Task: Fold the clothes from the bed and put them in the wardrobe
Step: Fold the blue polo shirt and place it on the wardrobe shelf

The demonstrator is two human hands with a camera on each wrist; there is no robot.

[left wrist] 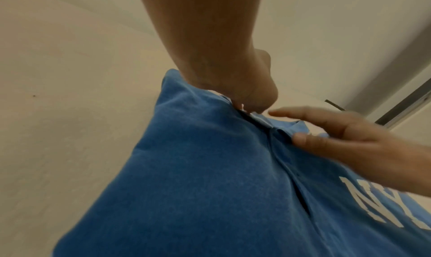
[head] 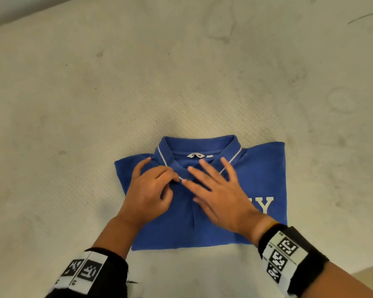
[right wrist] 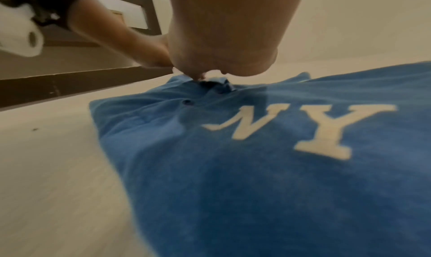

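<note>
Lying folded into a neat rectangle on the bed (head: 73,104), front side up, is the blue polo shirt (head: 181,229) — collar (head: 198,143) at the far end, white letters "NY" (right wrist: 300,130) on the chest, the N hidden under a hand in the head view. And both hands are right on it, working at the collar front. The left hand (head: 149,192) has its fingers curled, thumb and forefinger pinching the white-trimmed tip of the collar's left point; the left wrist view shows the same thing, fingertips closed tight on that edge of cloth where the placket begins. The right hand (head: 220,194) is another story — fingers straight and spread, laid flat across the right side of the collar and the upper chest, pressing the fabric down, gripping nothing. Its fingertips reach up to just below the neck label (head: 196,155), and its forefinger sits just beside the left hand's pinch. From the right wrist view the palm hangs low over the collar, with a blue button (right wrist: 187,102) showing on the placket below it. The shirt rests near the near edge of the pale, dotted mattress surface, its bottom fold squared off toward the person. Black wrist bands with black-and-white coded markers (head: 282,257) sit on both forearms. Off to the side in the right wrist view, dark frame edges (right wrist: 81,84) run beyond the bed; what they belong to, I cannot tell
</note>
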